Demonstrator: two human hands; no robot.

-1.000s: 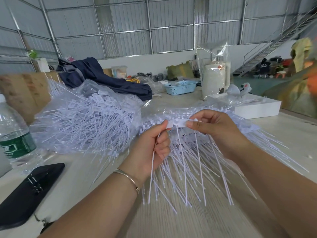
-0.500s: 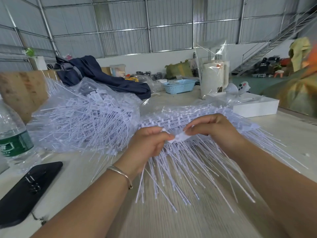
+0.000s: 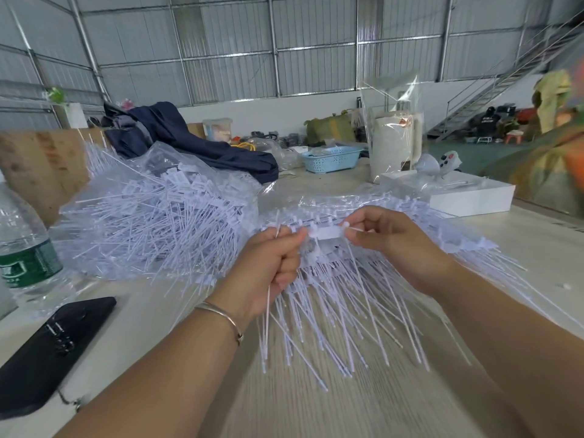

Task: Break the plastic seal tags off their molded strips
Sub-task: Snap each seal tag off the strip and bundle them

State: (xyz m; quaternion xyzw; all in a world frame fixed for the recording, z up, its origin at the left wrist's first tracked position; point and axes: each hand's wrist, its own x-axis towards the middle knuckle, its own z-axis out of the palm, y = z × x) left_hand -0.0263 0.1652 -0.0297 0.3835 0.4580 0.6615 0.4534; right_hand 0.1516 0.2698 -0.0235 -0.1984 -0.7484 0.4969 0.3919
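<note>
Both hands are raised over the table (image 3: pixel 316 406), knuckles up. The left hand (image 3: pixel 268 267) is fisted around a seal tag (image 3: pixel 268 314); the right hand (image 3: pixel 388 245) pinches the molded strip (image 3: pixel 325 233) between them, its tails hanging.

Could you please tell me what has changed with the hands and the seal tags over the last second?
The left hand and right hand dipped together toward the heap half a second ago and have come back up, again stretching a white strip between them. The left grip still encloses loose tag tails. The bagged pile of tags, the water bottle and the black phone stayed put.
</note>
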